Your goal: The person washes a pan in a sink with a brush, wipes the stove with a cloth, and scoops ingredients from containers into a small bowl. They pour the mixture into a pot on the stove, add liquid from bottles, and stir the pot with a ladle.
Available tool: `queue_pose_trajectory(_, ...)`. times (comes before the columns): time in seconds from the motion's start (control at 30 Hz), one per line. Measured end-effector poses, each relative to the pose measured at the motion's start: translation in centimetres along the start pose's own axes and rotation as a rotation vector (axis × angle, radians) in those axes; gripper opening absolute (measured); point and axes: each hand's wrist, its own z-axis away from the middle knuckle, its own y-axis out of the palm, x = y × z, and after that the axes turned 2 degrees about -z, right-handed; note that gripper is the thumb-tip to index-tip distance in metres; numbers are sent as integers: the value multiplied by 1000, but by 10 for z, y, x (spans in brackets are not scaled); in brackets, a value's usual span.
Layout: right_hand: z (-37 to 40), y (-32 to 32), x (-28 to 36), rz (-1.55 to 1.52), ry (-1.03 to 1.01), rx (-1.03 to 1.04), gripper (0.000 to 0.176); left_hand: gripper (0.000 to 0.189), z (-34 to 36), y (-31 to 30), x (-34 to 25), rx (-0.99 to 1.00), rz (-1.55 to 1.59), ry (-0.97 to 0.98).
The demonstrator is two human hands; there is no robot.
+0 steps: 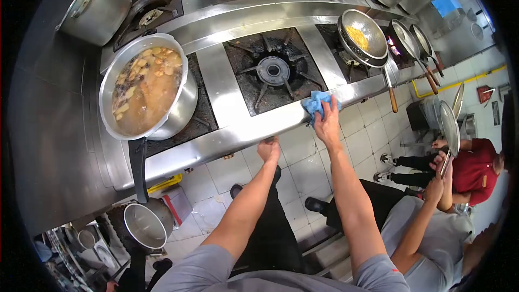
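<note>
My right hand [327, 123] presses a crumpled blue cloth [319, 105] onto the steel front edge of the stove [270, 128], just below an unlit burner [272, 71]. Its fingers are bent over the cloth. My left hand [268, 150] is closed in a fist beside the front face of the stove, below its edge. What that fist holds, if anything, is hidden. To the left, a large pot [186, 100] of brown broth with pale chunks stands on the stove, its black handle pointing forward.
A pan with yellow food [357, 38] sits right of the bare burner. More pans [405, 39] are farther right, near a flame. A tall pot [96, 11] stands back left. Two people are at right; the nearer one [427, 227] holds a strainer [448, 127].
</note>
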Motion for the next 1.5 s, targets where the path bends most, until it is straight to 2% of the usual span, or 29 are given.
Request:
queue_pose_trajectory(0.07, 3, 16, 4, 71, -35, 48, 43, 32, 1, 4, -1, -75, -88, 13)
queue_pose_trajectory(0.17, 12, 10, 50, 106, -71, 192, 44, 32, -1, 12, 4, -207, -149, 16)
queue_pose_trajectory(0.2, 15, 9, 65, 132, -76, 279, 43, 37, -4, 12, 4, -169, -219, -25)
queue_pose_trajectory(0.27, 21, 8, 83, 51, -90, 323, 41, 44, -3, 9, 7, -72, 70, -20)
queue_pose_trajectory(0.33, 16, 10, 95, -38, -101, 370, 40, 45, -21, 13, 60, -53, -116, 105)
queue_pose_trajectory(0.4, -2, 15, 89, -581, 229, 479, 38, 43, -13, -24, 82, 290, -114, -46)
queue_pose_trajectory(0.43, -20, 21, 89, -746, 238, 449, 36, 41, 13, -75, 39, 413, -157, -94)
queue_pose_trajectory(0.47, -41, 27, 89, -910, 249, 425, 34, 41, 18, -108, 39, 506, -537, 259)
queue_pose_trajectory(0.5, -76, 20, 110, -881, 123, 466, 38, 41, 39, -139, 51, 346, -474, 434)
queue_pose_trajectory(0.53, -114, 26, 127, -909, 41, 514, 39, 40, 45, -167, 91, 337, -533, 452)
queue_pose_trajectory(0.57, -150, 31, 157, -937, 47, 554, 40, 40, 49, -179, 173, 296, -316, 202)
queue_pose_trajectory(0.6, -189, 29, 200, -755, -191, 548, 39, 39, 81, -222, 110, 326, -408, 18)
queue_pose_trajectory(0.63, -223, 39, 228, -612, -350, 628, 40, 36, 107, -241, 117, 186, -280, -99)
queue_pose_trajectory(0.67, -255, 67, 255, -648, -638, 552, 39, 34, 120, -262, 140, 218, -599, -33)
queue_pose_trajectory(0.7, -280, 95, 283, -692, -824, 557, 40, 32, 145, -268, 152, 63, -506, -237)
queue_pose_trajectory(0.73, -298, 128, 305, -701, -883, 625, 41, 31, 168, -276, 161, 55, -565, -205)
queue_pose_trajectory(0.77, -311, 165, 321, -650, -1081, 548, 40, 29, 186, -279, 166, 58, -628, -168)
queue_pose_trajectory(0.8, -316, 194, 339, -530, -1191, 586, 43, 31, 198, -274, 165, -16, -518, -346)
queue_pose_trajectory(0.83, -315, 230, 349, -448, -1300, 628, 46, 30, 210, -271, 176, 43, -544, -278)
queue_pose_trajectory(0.87, -309, 259, 352, -175, -1334, 693, 49, 30, 216, -263, 173, 49, -549, -276)
queue_pose_trajectory(0.9, -302, 275, 352, -263, -1350, 574, 49, 30, 225, -255, 167, 33, -573, -253)
queue_pose_trajectory(1.0, -298, 242, 329, -196, -1267, 540, 50, 29, 231, -228, 157, 122, -583, -267)
queue_pose_trajectory(1.07, -303, 226, 285, -133, -1203, 498, 50, 27, 223, -210, 146, -38, -516, -372)
queue_pose_trajectory(1.1, -309, 216, 263, -92, -1162, 443, 51, 27, 220, -206, 140, -14, -519, -365)
queue_pose_trajectory(1.2, -337, 170, 180, 45, -1093, 378, 51, 25, 200, -213, 127, 13, -454, -327)
queue_pose_trajectory(1.23, -350, 157, 150, 82, -1035, 383, 50, 24, 194, -216, 161, 29, -430, -260)
queue_pose_trajectory(1.33, -381, 118, 60, 249, -956, 301, 49, 23, 182, -213, 144, 47, -531, -287)
queue_pose_trajectory(1.4, -395, 95, 10, 330, -775, 318, 54, 24, 182, -212, 122, 71, -558, -315)
queue_pose_trajectory(1.5, -422, 56, -22, 437, -520, 382, 46, 26, 184, -211, 120, 76, -545, -285)
